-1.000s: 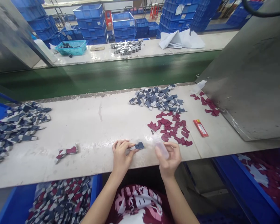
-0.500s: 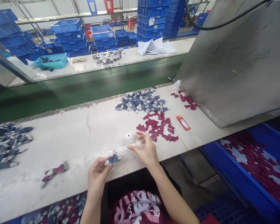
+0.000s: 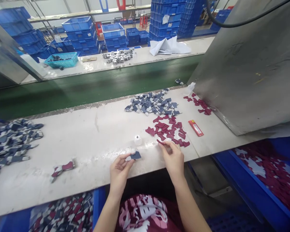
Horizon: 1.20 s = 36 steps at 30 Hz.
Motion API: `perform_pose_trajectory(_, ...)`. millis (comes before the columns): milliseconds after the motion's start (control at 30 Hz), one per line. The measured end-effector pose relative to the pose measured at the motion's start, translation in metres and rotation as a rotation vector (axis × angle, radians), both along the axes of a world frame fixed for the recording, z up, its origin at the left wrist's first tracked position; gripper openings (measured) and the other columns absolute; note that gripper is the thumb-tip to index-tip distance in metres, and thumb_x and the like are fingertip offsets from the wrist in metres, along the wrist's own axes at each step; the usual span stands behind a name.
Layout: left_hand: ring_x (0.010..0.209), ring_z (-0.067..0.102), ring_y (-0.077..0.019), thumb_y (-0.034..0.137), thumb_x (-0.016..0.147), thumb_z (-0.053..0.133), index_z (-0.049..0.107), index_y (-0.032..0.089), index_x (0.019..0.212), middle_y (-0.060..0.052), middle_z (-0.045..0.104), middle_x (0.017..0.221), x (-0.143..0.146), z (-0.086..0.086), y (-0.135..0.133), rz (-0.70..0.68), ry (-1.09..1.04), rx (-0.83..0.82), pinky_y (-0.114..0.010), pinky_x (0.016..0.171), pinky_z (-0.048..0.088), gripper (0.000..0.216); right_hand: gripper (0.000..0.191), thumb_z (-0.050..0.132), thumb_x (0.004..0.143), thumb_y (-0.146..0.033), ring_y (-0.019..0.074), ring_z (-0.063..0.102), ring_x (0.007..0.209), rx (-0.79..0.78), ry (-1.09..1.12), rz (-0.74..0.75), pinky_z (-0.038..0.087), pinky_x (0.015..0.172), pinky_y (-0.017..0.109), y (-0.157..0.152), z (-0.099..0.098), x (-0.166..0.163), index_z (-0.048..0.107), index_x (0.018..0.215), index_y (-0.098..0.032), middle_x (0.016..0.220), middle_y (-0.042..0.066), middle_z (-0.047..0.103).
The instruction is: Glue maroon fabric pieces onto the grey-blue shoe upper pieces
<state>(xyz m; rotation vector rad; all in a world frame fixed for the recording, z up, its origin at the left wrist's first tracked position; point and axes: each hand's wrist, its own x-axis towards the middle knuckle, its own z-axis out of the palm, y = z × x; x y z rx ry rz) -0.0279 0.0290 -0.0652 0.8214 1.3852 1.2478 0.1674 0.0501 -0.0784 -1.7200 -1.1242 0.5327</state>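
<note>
Pinched between the thumb and fingers of my left hand is a small grey-blue and white plastic part, held just above the white bench. My right hand grips a small maroon plastic piece by its end, at the near edge of a scattered pile of maroon pieces. A small white bottle with a dark tip stands on the bench between the hands. Behind the maroon pile lies a heap of grey-blue and white parts.
Another heap of grey-blue parts lies at left, near two maroon-and-grey parts. A red packet rests at right, beside a metal panel. A green conveyor belt runs behind. Blue bins stand below the bench.
My right hand has moved right to the maroon pile and taken hold of a maroon piece. The left hand still holds the grey-blue part. The view has shifted slightly.
</note>
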Motion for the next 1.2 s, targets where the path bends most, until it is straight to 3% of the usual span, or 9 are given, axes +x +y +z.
perform_pose_trajectory(133,0.087,0.078,-0.0242,0.029,0.071,0.083,0.075,0.016,0.090,-0.009,0.081,0.093,0.003,0.004,0.000,-0.015,0.043,0.041,-0.031,0.082,0.061,0.025,0.024,0.069,0.086,-0.044,0.0207,0.068,0.081,-0.042,0.330,0.294,0.053,0.069,0.031,-0.016,0.017,-0.020,0.078,0.090,-0.023,0.091,0.006,0.076)
perform_pose_trajectory(200,0.092,0.077,-0.0239,0.027,0.074,0.081,0.075,0.017,0.092,-0.008,0.081,0.096,0.005,0.006,-0.001,-0.037,0.064,0.062,-0.032,0.086,0.061,0.022,0.021,0.071,0.085,-0.042,0.0207,0.069,0.080,-0.039,0.392,0.357,0.054,0.064,0.029,-0.022,0.023,-0.031,0.080,0.089,-0.024,0.089,0.006,0.076)
perform_pose_trajectory(500,0.094,0.077,-0.0249,0.024,0.075,0.079,0.078,0.017,0.092,-0.009,0.081,0.097,0.008,0.013,-0.007,-0.084,0.058,0.062,-0.033,0.085,0.062,0.018,0.025,0.080,0.077,-0.046,0.0176,0.066,0.065,-0.087,0.408,0.258,0.055,0.062,0.030,-0.029,0.025,-0.047,0.078,0.081,-0.021,0.074,0.004,0.074)
perform_pose_trajectory(867,0.089,0.078,-0.0268,0.032,0.067,0.088,0.078,0.015,0.086,-0.010,0.082,0.092,0.013,0.027,-0.007,-0.043,-0.058,0.000,-0.033,0.084,0.064,0.027,0.016,0.075,0.084,-0.039,0.0178,0.066,0.070,0.040,0.302,0.306,0.056,0.064,0.030,-0.032,0.031,-0.045,0.079,0.085,-0.023,0.078,0.004,0.074)
perform_pose_trajectory(1200,0.085,0.079,-0.0277,0.030,0.061,0.091,0.078,0.015,0.078,-0.010,0.082,0.088,0.018,0.034,-0.009,0.009,-0.082,-0.024,-0.033,0.081,0.066,0.026,0.008,0.074,0.086,-0.031,0.0172,0.066,0.070,0.187,0.114,0.281,0.057,0.065,0.030,-0.036,0.038,-0.046,0.080,0.090,-0.026,0.077,0.003,0.073)
